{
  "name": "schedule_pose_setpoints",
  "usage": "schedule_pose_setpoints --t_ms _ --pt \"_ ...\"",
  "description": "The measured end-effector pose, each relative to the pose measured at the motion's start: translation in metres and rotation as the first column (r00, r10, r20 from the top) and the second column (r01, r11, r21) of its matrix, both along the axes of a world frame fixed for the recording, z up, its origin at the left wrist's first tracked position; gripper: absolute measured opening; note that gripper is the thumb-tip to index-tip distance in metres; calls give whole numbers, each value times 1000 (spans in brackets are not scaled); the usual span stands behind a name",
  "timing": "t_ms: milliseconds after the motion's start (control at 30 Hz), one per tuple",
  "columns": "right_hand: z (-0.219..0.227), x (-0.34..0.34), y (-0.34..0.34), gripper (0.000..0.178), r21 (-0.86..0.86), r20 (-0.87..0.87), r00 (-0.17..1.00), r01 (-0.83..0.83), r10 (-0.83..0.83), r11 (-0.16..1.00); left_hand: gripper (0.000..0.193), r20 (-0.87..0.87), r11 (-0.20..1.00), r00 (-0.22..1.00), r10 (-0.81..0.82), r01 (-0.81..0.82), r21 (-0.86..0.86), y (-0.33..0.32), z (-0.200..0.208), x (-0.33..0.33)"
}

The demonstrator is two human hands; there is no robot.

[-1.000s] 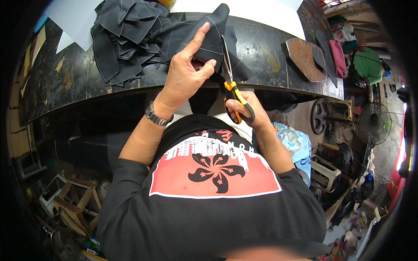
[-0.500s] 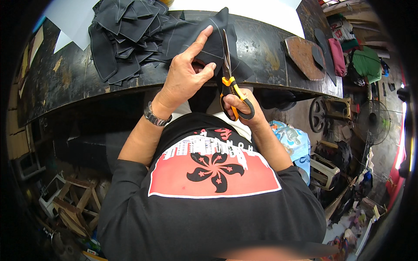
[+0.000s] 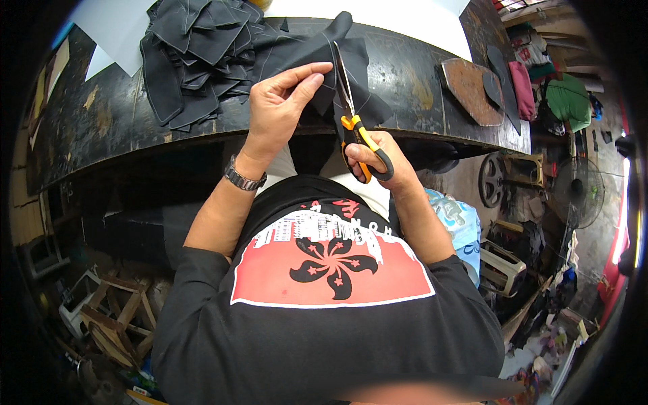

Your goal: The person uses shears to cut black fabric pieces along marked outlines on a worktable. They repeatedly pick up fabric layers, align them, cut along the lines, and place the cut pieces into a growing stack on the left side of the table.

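Note:
My left hand point(image 3: 278, 106), a watch on its wrist, pinches the edge of a black fabric sheet point(image 3: 290, 52) between thumb and fingertips. The sheet bears pale chalk outlines and lies partly raised at the table's near edge. My right hand point(image 3: 386, 162) grips scissors point(image 3: 356, 128) with yellow and black handles. Their blades point away from me, slightly parted, at the fabric just right of my left fingertips. Exactly how much cloth sits between the blades is hard to make out. Left of the sheet lies a heap of cut black fabric pieces point(image 3: 196, 44) with chalk-marked edges.
The worn black table point(image 3: 412, 101) runs across in front of me. White sheets point(image 3: 398, 23) cover its far side. A brown board point(image 3: 472, 91) and dark flat pieces lie at the right. A fan point(image 3: 579, 191) and a stool point(image 3: 503, 263) stand beyond my right arm.
My left hand has drawn back from pointing along the cloth into a pinch at its edge. The scissors' blades have swung left and parted a little more.

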State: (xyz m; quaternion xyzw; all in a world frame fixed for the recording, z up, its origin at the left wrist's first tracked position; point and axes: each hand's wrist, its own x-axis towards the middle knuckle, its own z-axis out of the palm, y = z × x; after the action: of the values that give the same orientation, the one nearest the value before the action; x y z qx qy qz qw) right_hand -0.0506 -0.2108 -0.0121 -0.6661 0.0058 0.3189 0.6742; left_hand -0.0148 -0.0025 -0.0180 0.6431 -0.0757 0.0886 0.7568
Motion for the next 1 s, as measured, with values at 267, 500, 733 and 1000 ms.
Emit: schedule_pose_setpoints --t_ms 267,500,733,1000 --pt "0 4 11 34 58 9 1000 -22 22 998 50 154 998 988 30 -37 42 -2 -3 -2" --pt "-9 -2 12 33 121 -10 999 42 -41 992 71 215 965 968 128 -171 199 -2 -5 -5" --pt "-9 -5 10 33 70 -25 999 39 -38 997 72 220 975 969 115 -153 160 -5 -9 -4" --pt "-3 -1 10 37 65 -47 999 -1 4 998 71 156 992 986 67 -83 100 -8 -8 -8"
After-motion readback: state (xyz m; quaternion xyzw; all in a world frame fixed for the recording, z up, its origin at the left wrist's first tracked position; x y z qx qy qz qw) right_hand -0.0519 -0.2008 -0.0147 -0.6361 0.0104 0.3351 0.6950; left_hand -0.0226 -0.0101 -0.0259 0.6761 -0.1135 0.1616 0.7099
